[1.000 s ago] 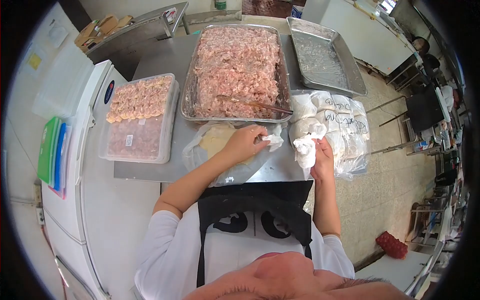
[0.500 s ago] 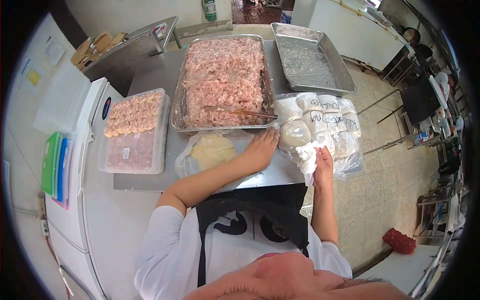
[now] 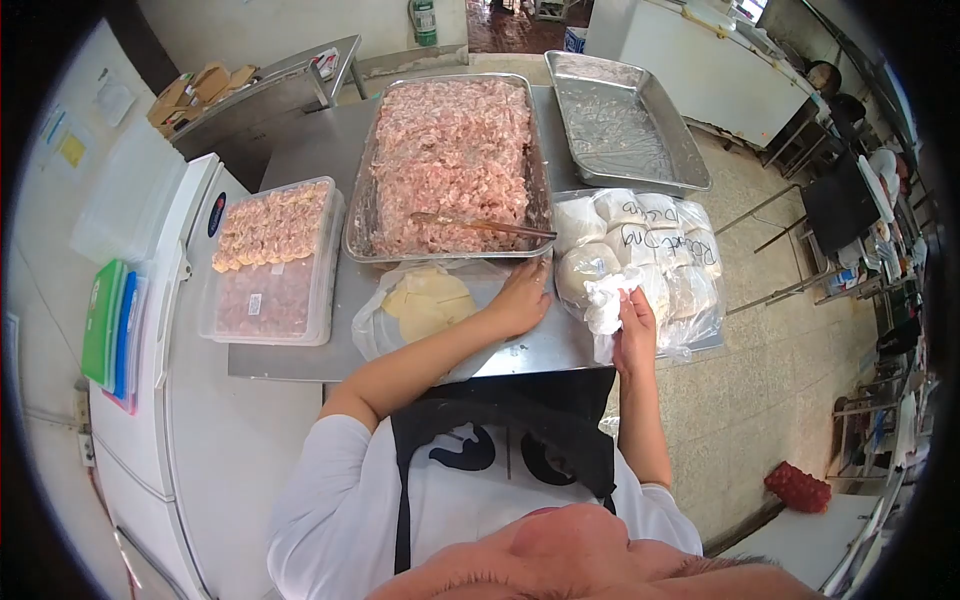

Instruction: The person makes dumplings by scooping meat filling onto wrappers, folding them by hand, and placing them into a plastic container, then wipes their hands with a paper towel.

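My right hand (image 3: 634, 325) grips a crumpled white cloth (image 3: 604, 305), which looks like thin fabric or paper, in front of a clear bag of round white dough balls (image 3: 690, 290). Black handwriting marks the bag. My left hand (image 3: 522, 300) rests on the steel table, its fingers extended near the front rim of a metal tray (image 3: 349, 225), with no object visible in it. That tray is heaped with raw minced meat (image 3: 450, 150), and a brown stick-like utensil (image 3: 480, 225) lies across it. Below my left forearm, flat pale dough wrappers (image 3: 425, 300) sit on clear plastic.
Left on the table edge is a plastic container (image 3: 325, 300) with rows of filled dumplings. A second metal tray (image 3: 625, 130), smeared inside, stands at the back right. A white freezer (image 3: 225, 420) borders the left side. A red mesh sack (image 3: 798, 486) is at the lower right.
My right hand has shifted slightly left with the white cloth. My left hand has drawn back a little toward me, its fingers less stretched.
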Available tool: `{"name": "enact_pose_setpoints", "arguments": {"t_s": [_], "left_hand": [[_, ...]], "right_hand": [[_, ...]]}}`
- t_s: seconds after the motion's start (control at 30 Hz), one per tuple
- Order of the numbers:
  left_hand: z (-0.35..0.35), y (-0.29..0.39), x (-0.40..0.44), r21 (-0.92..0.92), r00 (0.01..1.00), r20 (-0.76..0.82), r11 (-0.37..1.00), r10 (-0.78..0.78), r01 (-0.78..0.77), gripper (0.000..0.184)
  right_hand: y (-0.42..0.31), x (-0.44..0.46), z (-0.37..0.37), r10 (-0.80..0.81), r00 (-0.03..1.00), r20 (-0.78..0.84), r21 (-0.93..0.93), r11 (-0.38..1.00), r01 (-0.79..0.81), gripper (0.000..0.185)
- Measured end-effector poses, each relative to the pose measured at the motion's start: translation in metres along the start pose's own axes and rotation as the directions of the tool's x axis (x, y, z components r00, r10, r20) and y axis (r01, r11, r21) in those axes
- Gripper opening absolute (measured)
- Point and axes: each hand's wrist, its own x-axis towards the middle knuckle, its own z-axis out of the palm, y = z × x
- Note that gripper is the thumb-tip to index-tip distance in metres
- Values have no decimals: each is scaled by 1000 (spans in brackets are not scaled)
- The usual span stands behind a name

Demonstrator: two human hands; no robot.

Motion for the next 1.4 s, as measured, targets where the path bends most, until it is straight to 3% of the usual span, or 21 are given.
{"name": "enact_pose_setpoints", "arguments": {"t_s": [0.23, 0.37, 0.47, 0.53, 0.57, 0.6, 0.63, 0.67, 0.73, 0.93, 1.07, 1.17, 1.23, 1.33, 1.37, 1.4], "left_hand": [[-5, 8, -14, -13, 990, -94, 994, 105, -107, 39], [-15, 18, -17, 176, 992, -19, 977, 123, -117, 38], [-25, 21, -30, 179, 960, -129, 958, 249, -225, 39], [-37, 17, -39, -97, 973, -78, 970, 217, -224, 37], [-42, 17, -44, -99, 973, -75, 969, 220, -227, 37], [-46, 20, -50, -555, 1000, 5, 832, 25, -18, 37], [-51, 21, -55, -858, 979, 169, 471, -114, 203, 39], [-56, 18, -59, -859, 978, 175, 468, -111, 206, 39], [-64, 11, -66, -801, 986, 157, 576, -59, 162, 33], [-78, -19, -74, -875, 982, 91, 457, -168, 160, 19], [-83, -9, -77, -867, 984, 38, 485, -175, 120, 20], [-80, -15, -76, -794, 973, 130, 568, -191, 217, 22], [-80, -18, -77, -876, 971, 87, 447, -223, 182, 26], [-88, -23, -78, -903, 953, 88, 381, -290, 199, 26], [-89, -24, -79, -903, 953, 88, 381, -291, 199, 26], [-90, -25, -79, -890, 962, 58, 422, -266, 171, 26]], "right_hand": [[4, 4, 7, -14, 1000, -6, -19, 1000, 14, 30], [7, 6, 7, -21, 1000, -10, 8, 1000, 22, 30], [9, 6, 5, -68, 998, -7, -142, 988, 66, 30], [4, 1, 15, -66, 998, 18, -188, 980, 68, 28], [7, 0, 17, -67, 998, 13, -190, 979, 68, 28], [12, -1, 19, -48, 996, 75, -284, 956, 68, 27], [16, -3, 23, -23, 991, 133, -377, 923, 72, 27], [19, -5, 27, -14, 975, 222, -419, 902, 109, 24], [25, -4, 39, -16, 973, 229, -423, 899, 114, 23], [25, 10, 72, 18, 989, 147, -365, 930, 38, 12], [33, 15, 71, 50, 983, 178, -422, 906, 30, 12], [37, 17, 74, -17, 968, 251, -516, 844, 148, 11], [36, 19, 69, 39, 986, 165, -509, 859, 52, 11], [22, 21, 66, 6, 989, 148, -444, 894, 61, 11], [19, 20, 68, 7, 989, 149, -443, 894, 60, 11], [16, 18, 71, 106, 984, 141, -306, 950, -58, 13]]}}
